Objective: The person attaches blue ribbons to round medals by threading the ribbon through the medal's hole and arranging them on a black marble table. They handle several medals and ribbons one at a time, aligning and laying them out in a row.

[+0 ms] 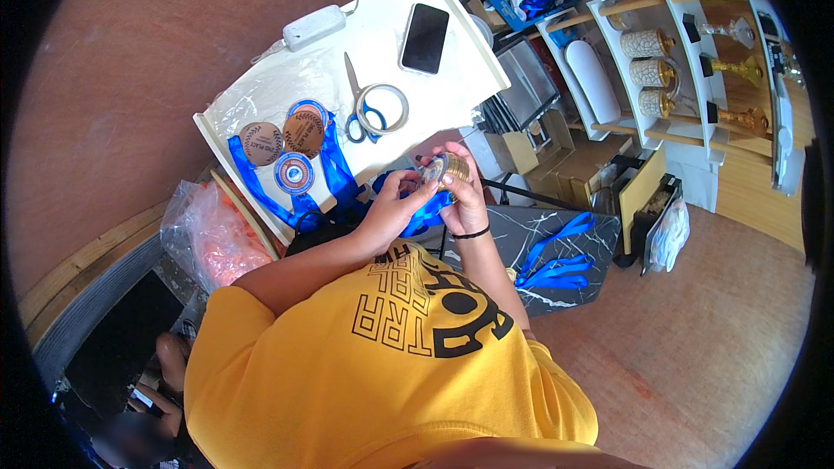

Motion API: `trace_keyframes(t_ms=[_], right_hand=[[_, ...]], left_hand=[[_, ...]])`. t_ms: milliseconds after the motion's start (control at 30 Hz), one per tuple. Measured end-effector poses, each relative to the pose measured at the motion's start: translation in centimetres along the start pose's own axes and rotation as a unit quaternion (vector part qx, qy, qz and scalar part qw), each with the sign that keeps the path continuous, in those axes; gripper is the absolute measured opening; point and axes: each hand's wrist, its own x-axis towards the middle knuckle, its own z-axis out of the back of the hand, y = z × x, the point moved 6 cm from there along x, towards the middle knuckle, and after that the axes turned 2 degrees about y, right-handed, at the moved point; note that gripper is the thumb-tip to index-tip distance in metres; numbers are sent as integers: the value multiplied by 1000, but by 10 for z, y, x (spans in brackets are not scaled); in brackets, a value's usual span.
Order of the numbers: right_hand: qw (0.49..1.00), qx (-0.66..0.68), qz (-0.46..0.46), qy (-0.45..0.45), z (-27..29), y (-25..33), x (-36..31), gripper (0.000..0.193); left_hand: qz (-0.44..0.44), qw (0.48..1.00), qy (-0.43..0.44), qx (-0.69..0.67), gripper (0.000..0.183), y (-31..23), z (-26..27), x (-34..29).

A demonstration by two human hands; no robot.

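In front of my chest I hold a stack of gold-edged medals (455,175) with both hands. My right hand (470,200), with a black band at the wrist, wraps round the stack from the right. My left hand (394,203) is closed against its left side, thumb and fingers at the medals. Blue ribbons (421,224) bunch and hang below the stack. On the white table ahead lie a brown round disc (303,134), another brown disc (261,143) and a medal with a blue rim (294,174), beside more blue ribbon (340,175).
Scissors (354,87), a tape roll (402,111), a phone (425,38) and a white adapter (314,28) lie on the white table (473,52). A dark marbled surface (556,239) carries ribbons at right. Trophies (647,72) stand on the shelf. A plastic bag (213,230) sits left.
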Motion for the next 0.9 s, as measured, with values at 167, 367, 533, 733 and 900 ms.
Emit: trace_keyframes(t_ms=[167, 367, 533, 733, 900], right_hand=[[998, -66, 5, 16, 7, 2, -3, 49], [984, -167, 2, 57, 6, 7, -9, 56], [963, -256, -32, 81, -3, 3, -15, 67], [939, -328, 10, 99, -12, 3, -13, 82], [898, -419, 41, 132, -18, 8, -14, 80]], left_hand=[[-1, 996, 85, 27, 75, -1, -7, 1], [48, 994, 95, -5, 101, 2, -1, 0], [23, 988, 142, 52, 110, 12, 1, 19], [-40, 980, 187, -56, 107, 19, -12, 20], [-33, 978, 201, -44, 105, 17, -12, 22]])
